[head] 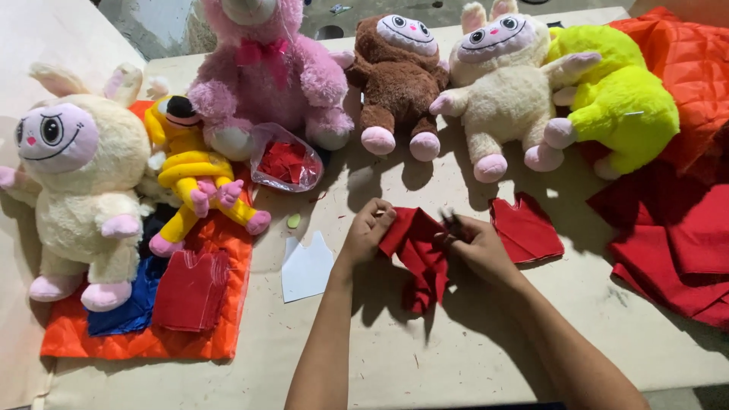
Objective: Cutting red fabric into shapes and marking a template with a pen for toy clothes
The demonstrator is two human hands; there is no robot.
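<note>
Together, both hands point(425, 239) pinching red cloth point(416, 250).

Cloth piece point(416, 250) near centre of table point(456, 357), btwn left hand point(366, 231) & right hand point(474, 247). Paper template point(306, 267) just left of hands; cut pieces point(525, 226) just right. Plastic bag point(285, 158) far-left of hands. Row of plush toys point(399, 72) along far edge. Fabric pile point(676, 228) at right.

Pale wooden table point(395, 357) bearing a row of plush toys: pink point(266, 68), brown point(395, 76), cream point(501, 91), neon yellow point(623, 99). An orange quilted mat point(152, 342), white paper template point(306, 267), red fabric pieces point(528, 228) and a clear bag point(285, 158), apparently of red scraps, lie flat.
</note>
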